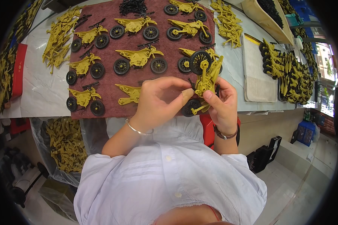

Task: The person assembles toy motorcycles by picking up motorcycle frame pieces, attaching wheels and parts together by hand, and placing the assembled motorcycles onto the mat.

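Note:
A yellow toy motorcycle [205, 80] stands on end above the mat, one black wheel uppermost. My right hand [223, 107] is closed around its side, thumb pressed on the yellow body. From the left, my left hand [159, 98] pinches a small dark part at the toy's edge; the fingertips largely cover it, and its kind is not clear. Tape wraps the left thumb. Directly under the hands, another black wheel [191, 107] is partly hidden. Beside my left hand lies a yellow body piece [128, 93] with no wheels visible on it.
Rows of toy motorcycles [137, 57] cover the maroon mat [109, 80]. Yellow parts are heaped at left [60, 37] and right [228, 22]. Black parts [133, 6] lie at the back. A wooden tray [285, 33] and piled motorcycles [296, 80] occupy the right. A bag of yellow parts [65, 144] hangs low left.

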{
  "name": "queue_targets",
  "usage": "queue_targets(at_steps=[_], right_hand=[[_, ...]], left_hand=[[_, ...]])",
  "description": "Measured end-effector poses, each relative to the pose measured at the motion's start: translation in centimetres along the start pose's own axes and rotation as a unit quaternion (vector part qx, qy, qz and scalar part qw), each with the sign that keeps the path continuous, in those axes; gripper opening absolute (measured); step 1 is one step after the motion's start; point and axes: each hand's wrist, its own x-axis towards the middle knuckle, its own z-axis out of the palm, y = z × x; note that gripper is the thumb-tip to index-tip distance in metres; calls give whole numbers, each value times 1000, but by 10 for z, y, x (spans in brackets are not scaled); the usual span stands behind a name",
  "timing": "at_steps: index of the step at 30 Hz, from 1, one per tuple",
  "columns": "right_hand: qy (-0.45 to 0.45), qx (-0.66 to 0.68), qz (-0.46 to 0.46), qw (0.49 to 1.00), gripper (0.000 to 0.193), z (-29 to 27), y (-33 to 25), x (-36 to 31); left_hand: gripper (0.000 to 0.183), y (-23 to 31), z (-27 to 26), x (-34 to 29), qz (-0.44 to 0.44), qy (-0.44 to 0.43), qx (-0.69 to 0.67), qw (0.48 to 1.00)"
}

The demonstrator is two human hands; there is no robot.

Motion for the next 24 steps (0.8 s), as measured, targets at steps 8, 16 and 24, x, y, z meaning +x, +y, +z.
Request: queue_targets(at_steps=[8, 16, 24], right_hand=[[32, -68, -33, 997, 26, 4, 2, -2], [26, -61, -28, 997, 26, 6, 0, -1], [23, -86, -37, 995, 27, 9, 0, 4]], left_hand=[[10, -5, 2, 1, 13, 22, -19, 999], [7, -5, -1, 3, 44, 16, 61, 997], [9, -4, -3, 3, 0, 33, -50, 998]])
